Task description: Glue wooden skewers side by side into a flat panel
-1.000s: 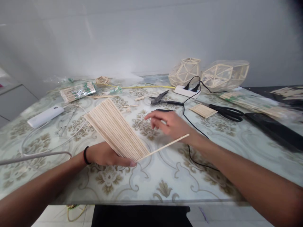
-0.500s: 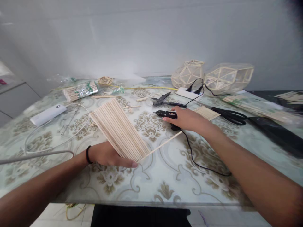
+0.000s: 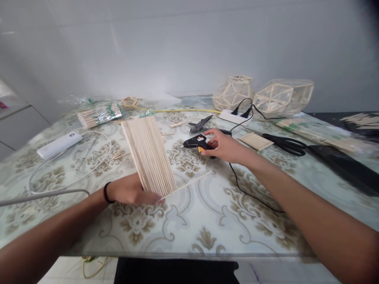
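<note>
Panel: the panel (image 3: 149, 154) of pale sticks stands tilted near the middle of the frame, a little left of centre, over the patterned cloth (image 3: 207, 221).
Left hand: our left hand (image 3: 130, 191), lower left of centre, grips the panel by its lower end; the thumb presses along that edge, and the other fingers are hidden behind it, so we cannot tell how they lie.
Stick: a single stick (image 3: 192, 183) runs from the thumb tip toward the right, slanting upward; whether it is fixed to the panel we cannot tell.
Right hand: our right hand (image 3: 225, 148), right of centre, pinches the glue gun (image 3: 193, 142) by its rear part, forefinger above and thumb below.
Nozzle: the nozzle (image 3: 182, 146) points left, toward the panel but apart from it.
Step in hand: we judge it to be taking hold of the glue gun while the left hand steadies panel and stick; no glue shows.
Next move: as we read it, using the glue gun calls for a fuller grip with a finger on the orange trigger (image 3: 201, 150), the nozzle clear of our left fingers, and slack in the cord (image 3: 237, 183).
Pliers: the pliers (image 3: 200, 124) lie just beyond the glue gun.
</note>
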Action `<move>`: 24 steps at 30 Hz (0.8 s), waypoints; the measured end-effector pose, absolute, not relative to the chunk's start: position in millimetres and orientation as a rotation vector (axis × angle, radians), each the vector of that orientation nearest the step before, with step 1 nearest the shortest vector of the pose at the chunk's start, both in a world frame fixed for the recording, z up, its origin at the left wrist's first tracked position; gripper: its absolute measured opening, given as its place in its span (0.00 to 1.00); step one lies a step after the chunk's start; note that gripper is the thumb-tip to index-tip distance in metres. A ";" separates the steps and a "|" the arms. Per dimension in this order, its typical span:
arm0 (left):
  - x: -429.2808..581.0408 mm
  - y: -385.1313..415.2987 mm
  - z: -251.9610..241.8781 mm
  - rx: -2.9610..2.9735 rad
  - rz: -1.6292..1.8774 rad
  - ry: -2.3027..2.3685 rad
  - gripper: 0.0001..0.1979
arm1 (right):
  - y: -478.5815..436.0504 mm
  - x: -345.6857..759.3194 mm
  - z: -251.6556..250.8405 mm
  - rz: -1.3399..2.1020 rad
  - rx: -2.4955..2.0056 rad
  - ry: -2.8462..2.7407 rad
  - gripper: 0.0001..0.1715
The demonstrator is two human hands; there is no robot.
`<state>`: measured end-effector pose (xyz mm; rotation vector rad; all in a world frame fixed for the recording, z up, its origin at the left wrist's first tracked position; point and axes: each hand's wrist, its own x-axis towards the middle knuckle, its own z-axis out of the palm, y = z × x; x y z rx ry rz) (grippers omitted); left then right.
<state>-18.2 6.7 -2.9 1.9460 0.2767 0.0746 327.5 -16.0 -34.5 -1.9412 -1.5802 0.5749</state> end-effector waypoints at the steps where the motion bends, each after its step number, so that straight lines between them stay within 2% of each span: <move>1: -18.8 7.4 -3.4 1.904 0.072 0.296 0.09 | -15.0 327.4 -36.1 0.589 -1.889 -1.536 0.43; 3: -19.1 8.6 -5.7 1.814 0.081 0.340 0.10 | -13.8 326.7 -37.5 0.610 -1.784 -1.442 0.43; 8: -14.1 11.1 -14.0 1.512 0.288 0.365 0.10 | -19.0 318.3 -27.9 0.768 -1.540 -1.280 0.30; 11: -10.7 14.4 -17.7 1.477 0.445 0.364 0.14 | -26.8 308.0 -18.8 0.887 -1.443 -1.239 0.30; 18: -8.8 23.7 -25.7 1.471 0.751 0.565 0.16 | -43.4 282.3 -13.3 1.083 -1.262 -1.270 0.30; 24: -7.4 24.4 -22.6 1.379 0.796 0.897 0.09 | -53.8 276.7 -20.8 1.186 -1.202 -1.451 0.31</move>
